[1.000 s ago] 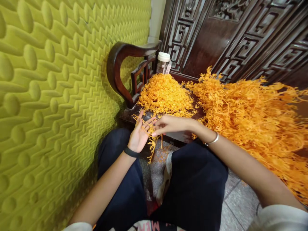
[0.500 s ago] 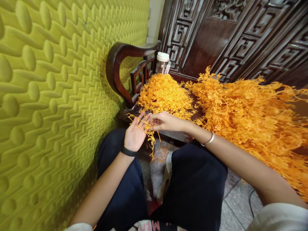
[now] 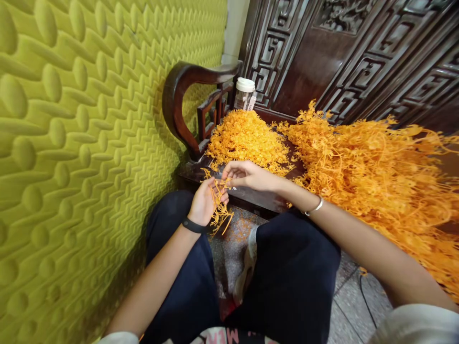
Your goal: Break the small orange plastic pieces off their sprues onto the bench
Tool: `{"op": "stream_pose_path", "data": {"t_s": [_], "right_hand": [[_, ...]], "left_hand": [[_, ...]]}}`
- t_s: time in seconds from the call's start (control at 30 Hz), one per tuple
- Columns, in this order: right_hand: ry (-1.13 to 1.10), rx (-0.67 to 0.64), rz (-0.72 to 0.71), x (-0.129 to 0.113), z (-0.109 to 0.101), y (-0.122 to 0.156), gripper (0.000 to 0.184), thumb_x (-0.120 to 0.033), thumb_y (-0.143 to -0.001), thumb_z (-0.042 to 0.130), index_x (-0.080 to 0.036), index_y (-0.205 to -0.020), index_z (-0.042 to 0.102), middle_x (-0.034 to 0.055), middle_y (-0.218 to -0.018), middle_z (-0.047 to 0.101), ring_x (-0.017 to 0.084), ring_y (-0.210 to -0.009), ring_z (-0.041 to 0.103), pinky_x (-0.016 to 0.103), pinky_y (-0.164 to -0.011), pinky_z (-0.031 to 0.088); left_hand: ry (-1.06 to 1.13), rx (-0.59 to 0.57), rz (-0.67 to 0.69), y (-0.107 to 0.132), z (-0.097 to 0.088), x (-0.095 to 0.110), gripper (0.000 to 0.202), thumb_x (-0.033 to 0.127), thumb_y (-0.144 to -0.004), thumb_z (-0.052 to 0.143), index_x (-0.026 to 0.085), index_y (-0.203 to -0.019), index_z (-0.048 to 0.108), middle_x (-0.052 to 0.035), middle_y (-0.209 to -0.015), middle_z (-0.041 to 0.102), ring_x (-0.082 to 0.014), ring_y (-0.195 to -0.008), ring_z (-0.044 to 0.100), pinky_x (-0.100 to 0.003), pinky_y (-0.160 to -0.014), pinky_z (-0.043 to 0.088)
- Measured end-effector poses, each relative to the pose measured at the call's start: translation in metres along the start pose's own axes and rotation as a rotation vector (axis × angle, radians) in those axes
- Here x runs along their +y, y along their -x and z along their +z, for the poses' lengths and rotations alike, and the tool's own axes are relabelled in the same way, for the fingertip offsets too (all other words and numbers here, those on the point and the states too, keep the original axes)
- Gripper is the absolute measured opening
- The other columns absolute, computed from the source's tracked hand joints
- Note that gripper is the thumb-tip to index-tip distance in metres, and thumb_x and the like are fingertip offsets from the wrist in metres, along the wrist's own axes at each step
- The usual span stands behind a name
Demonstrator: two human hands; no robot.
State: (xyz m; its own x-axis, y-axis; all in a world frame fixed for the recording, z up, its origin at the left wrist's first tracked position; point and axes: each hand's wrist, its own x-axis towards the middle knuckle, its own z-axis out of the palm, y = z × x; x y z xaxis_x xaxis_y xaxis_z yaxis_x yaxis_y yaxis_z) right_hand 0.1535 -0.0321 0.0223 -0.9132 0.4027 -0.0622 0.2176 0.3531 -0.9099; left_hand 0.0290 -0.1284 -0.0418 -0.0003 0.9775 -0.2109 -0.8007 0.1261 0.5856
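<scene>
My left hand (image 3: 207, 199), palm up with fingers curled, holds an orange plastic branched sprig (image 3: 219, 217) that dangles below its fingers. Close against it, my right hand (image 3: 244, 174) pinches a small orange piece at the sprig's upper part. Just beyond both hands, a heap of small orange plastic pieces (image 3: 249, 141) lies on the dark wooden seat (image 3: 251, 198). To the right spreads a much larger bundle of long orange sprigs (image 3: 376, 167), partly behind my right forearm.
A carved wooden armrest (image 3: 175, 102) curves up at the seat's left, beside a yellow-green textured wall (image 3: 89, 143). Behind the heap stands a clear cup with a white lid (image 3: 245, 86). Orange scraps (image 3: 244, 228) lie on the speckled floor. A dark cable (image 3: 364, 296) runs at lower right.
My left hand's fingers have curled in from a flatter, spread pose. The sprig has shifted and now hangs closer below the left hand. My right hand has risen slightly.
</scene>
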Motion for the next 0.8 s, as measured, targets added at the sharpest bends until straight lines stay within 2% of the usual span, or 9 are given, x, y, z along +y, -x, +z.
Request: {"op": "stream_pose_path", "data": {"t_s": [0.1,0.17,0.3,0.37,0.47,0.57,0.67,0.8], "right_hand": [[0.054,0.037,-0.037,0.001,0.0,0.0,0.012,-0.011,-0.074,0.054,-0.014,-0.086,0.053,0.003,-0.079,0.058,0.013,-0.075,0.055,0.029,-0.074,0.045],[0.136,0.09,-0.059,0.001,0.0,-0.001,0.013,-0.009,-0.074,0.054,-0.013,-0.086,0.054,0.0035,-0.078,0.058,0.013,-0.074,0.055,0.029,-0.073,0.044],[0.29,0.183,-0.036,0.001,0.002,-0.003,0.014,-0.009,-0.076,0.053,-0.011,-0.088,0.058,0.0052,-0.08,0.06,0.013,-0.075,0.055,0.029,-0.071,0.044],[0.347,0.174,-0.007,0.0,0.004,-0.002,0.015,-0.011,-0.077,0.052,-0.01,-0.09,0.06,0.0063,-0.082,0.062,0.014,-0.076,0.056,0.029,-0.072,0.044],[0.392,0.081,0.006,-0.003,0.005,-0.001,0.016,-0.012,-0.077,0.051,-0.01,-0.089,0.062,0.0069,-0.083,0.063,0.015,-0.078,0.057,0.031,-0.075,0.044],[0.348,0.053,0.014,-0.003,0.004,0.0,0.014,-0.016,-0.075,0.057,-0.01,-0.086,0.062,0.0055,-0.079,0.063,0.014,-0.075,0.056,0.029,-0.073,0.045],[0.234,0.085,0.056,0.0,0.002,-0.001,0.014,-0.022,-0.07,0.066,-0.011,-0.078,0.061,0.0032,-0.071,0.062,0.012,-0.066,0.055,0.027,-0.067,0.045],[0.101,0.175,0.113,0.003,0.001,-0.003,0.011,-0.013,-0.062,0.069,-0.012,-0.062,0.057,0.0004,-0.061,0.059,0.011,-0.058,0.054,0.027,-0.061,0.044]], "left_hand": [[-0.049,-0.011,0.015,0.002,0.003,0.001,0.027,0.031,-0.081,0.04,0.012,-0.069,0.057,-0.004,-0.061,0.053,-0.0102,-0.046,0.044,-0.025,-0.049,0.039],[-0.141,-0.013,0.055,0.004,0.004,0.0,0.02,0.029,-0.076,0.05,0.012,-0.069,0.058,-0.0033,-0.065,0.054,-0.0079,-0.048,0.043,-0.022,-0.05,0.037],[-0.4,0.037,0.243,0.004,0.005,-0.006,0.01,0.021,-0.069,0.065,0.012,-0.074,0.062,0.0014,-0.065,0.052,-0.0042,-0.051,0.04,-0.017,-0.05,0.032],[-0.456,0.064,0.323,0.004,0.003,-0.009,0.011,0.024,-0.072,0.064,0.013,-0.074,0.064,0.0017,-0.064,0.052,-0.0047,-0.053,0.041,-0.017,-0.051,0.033],[-0.435,0.111,0.322,0.004,0.0,-0.011,0.016,0.027,-0.073,0.064,0.013,-0.067,0.062,0.0011,-0.063,0.052,-0.0054,-0.052,0.043,-0.019,-0.05,0.034],[-0.43,0.133,0.303,0.003,-0.001,-0.011,0.017,0.027,-0.071,0.067,0.013,-0.063,0.06,0.0015,-0.059,0.052,-0.0052,-0.05,0.043,-0.019,-0.049,0.034],[-0.498,0.127,0.354,0.003,0.001,-0.012,0.019,0.026,-0.071,0.068,0.012,-0.061,0.06,0.0019,-0.055,0.051,-0.0052,-0.049,0.043,-0.018,-0.049,0.033],[-0.547,0.111,0.394,0.003,0.004,-0.013,0.016,0.028,-0.07,0.069,0.014,-0.069,0.063,0.0026,-0.057,0.053,-0.0048,-0.046,0.042,-0.019,-0.046,0.033]]}}
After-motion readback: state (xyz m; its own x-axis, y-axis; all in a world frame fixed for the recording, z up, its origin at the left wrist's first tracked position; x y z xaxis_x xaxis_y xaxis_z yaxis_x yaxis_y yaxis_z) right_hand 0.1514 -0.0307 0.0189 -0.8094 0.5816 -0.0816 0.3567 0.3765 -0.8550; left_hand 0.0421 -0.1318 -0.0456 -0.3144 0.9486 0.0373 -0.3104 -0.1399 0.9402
